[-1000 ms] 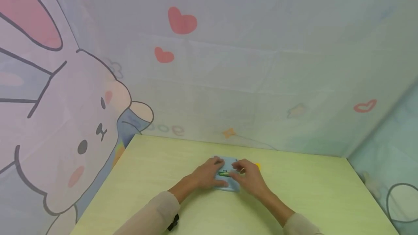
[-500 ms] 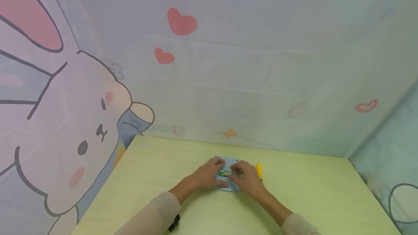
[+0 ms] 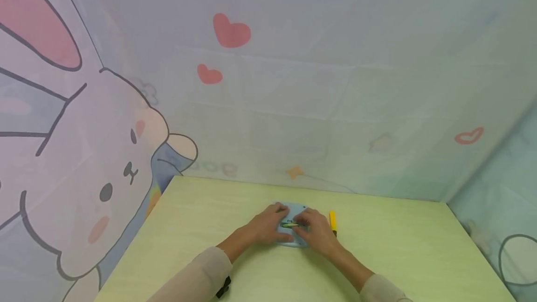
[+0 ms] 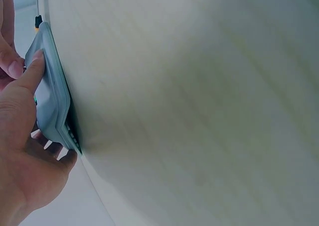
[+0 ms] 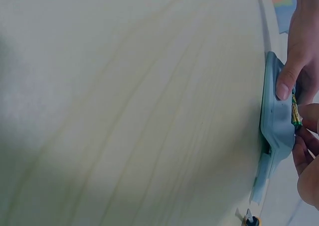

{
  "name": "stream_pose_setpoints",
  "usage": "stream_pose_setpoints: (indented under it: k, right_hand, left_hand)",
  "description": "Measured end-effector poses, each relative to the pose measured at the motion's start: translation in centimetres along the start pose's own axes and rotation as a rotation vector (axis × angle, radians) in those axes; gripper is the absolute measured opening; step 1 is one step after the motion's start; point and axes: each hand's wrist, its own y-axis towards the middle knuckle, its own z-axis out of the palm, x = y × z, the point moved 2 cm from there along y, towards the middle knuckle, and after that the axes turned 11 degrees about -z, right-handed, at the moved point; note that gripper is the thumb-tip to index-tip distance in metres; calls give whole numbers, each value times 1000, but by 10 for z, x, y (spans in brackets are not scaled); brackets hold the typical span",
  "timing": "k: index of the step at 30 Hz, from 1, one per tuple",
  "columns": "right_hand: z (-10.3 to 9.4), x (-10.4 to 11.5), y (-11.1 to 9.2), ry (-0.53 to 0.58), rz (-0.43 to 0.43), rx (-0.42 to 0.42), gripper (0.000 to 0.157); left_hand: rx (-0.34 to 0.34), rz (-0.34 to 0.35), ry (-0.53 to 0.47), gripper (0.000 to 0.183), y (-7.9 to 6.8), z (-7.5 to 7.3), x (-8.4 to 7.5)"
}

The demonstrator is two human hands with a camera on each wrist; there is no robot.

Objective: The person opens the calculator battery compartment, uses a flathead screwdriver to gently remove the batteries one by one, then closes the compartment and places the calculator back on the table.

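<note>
A light blue plastic device [image 3: 296, 209] lies on the table, with a green battery [image 3: 289, 224] at its middle. My left hand [image 3: 268, 224] holds the device at its left side; in the left wrist view the thumb [image 4: 36, 66] presses its upper face and the other fingers bend around its edge. From the right, my right hand [image 3: 316, 229] pinches at the battery's end. In the right wrist view the green and gold battery [image 5: 295, 111] shows between the device [image 5: 279, 124] and my right fingertips [image 5: 310, 117]. Fingers partly hide the battery and its slot.
A yellow and black screwdriver [image 3: 333, 220] lies just right of my right hand, its metal tip pointing toward me. Near my left sleeve is a small black object [image 3: 224, 287]. The pale yellow table [image 3: 398, 236] ends at a printed cloth backdrop [image 3: 293, 106].
My right hand has shifted slightly left and lower over the battery, uncovering more of the yellow screwdriver. The left hand and the device stay in place.
</note>
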Motion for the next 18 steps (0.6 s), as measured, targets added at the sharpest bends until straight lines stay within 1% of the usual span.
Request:
stream_pose_setpoints:
  k: [10,18]
  right_hand:
    - [0,-1,0,-40,-27,-1,16]
    - [0,-3,0,-59,-13,-5,15]
  left_hand:
    - [-2,-11,10,90,1,1,0]
    - [6,-23,16,90,1,0,0]
